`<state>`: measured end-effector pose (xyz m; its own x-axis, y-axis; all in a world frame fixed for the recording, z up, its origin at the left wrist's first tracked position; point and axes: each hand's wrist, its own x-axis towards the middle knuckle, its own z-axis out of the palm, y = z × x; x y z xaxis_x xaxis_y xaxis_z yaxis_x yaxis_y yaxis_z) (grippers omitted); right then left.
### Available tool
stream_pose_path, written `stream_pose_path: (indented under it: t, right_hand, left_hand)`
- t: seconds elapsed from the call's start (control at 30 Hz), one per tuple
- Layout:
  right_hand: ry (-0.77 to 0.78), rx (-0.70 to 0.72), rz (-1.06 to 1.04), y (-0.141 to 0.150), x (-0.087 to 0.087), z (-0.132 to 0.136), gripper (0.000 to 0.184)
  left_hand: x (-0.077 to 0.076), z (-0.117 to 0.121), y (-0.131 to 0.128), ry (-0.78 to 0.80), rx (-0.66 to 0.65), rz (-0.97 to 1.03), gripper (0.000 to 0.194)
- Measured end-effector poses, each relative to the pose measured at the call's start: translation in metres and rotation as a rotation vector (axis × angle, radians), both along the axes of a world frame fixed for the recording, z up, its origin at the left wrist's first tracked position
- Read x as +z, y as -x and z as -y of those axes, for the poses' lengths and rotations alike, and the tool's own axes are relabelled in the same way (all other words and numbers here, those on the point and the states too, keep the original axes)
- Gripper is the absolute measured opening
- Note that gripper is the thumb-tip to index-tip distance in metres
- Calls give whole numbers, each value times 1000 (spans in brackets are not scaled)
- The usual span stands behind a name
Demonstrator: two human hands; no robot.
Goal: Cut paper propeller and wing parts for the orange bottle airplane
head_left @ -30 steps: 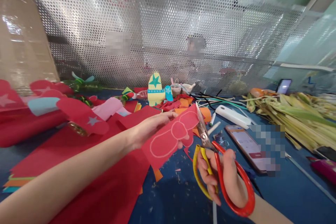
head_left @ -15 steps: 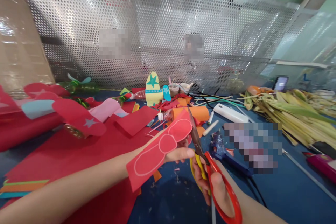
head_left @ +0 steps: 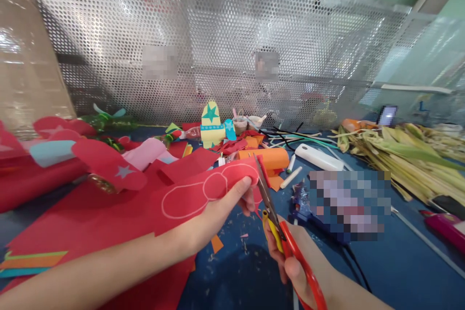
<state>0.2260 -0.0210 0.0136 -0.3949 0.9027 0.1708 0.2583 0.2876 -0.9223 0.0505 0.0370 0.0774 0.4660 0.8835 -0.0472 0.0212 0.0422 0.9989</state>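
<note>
My left hand [head_left: 221, 208] is closed on a piece of red paper [head_left: 196, 193] with a white outline of joined rounded shapes drawn on it. It holds the paper up over the blue table, thumb on top near the paper's right end. My right hand [head_left: 294, 261] grips red and yellow scissors [head_left: 276, 225] by the handles. The blades point up and away, with their tips at the paper's right edge beside my left thumb.
Large red paper sheets [head_left: 90, 223] cover the left of the blue table [head_left: 381, 271]. Behind lie an orange roll [head_left: 265, 157], a yellow paper figure with a teal star [head_left: 211, 123], a white tube [head_left: 317, 157], a blue glue gun [head_left: 308, 208] and green-yellow leaves [head_left: 407, 155]. A perforated metal screen [head_left: 232, 43] closes the back.
The left hand has turned the red paper flatter and lower, outline now lying more sideways. The scissors have come nearer and lower, their blades now at the paper's right edge.
</note>
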Motion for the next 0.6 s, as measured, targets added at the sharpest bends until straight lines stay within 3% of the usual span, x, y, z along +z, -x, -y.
stream_pose_path:
  t: [0.23, 0.6]
  right_hand:
    - [94, 80, -89, 6, 6, -2, 71]
    - [3, 41, -51, 5, 4, 0, 74]
  left_hand:
    - [5, 0, -2, -13, -6, 28, 43]
    - [12, 3, -1, -10, -36, -56, 47]
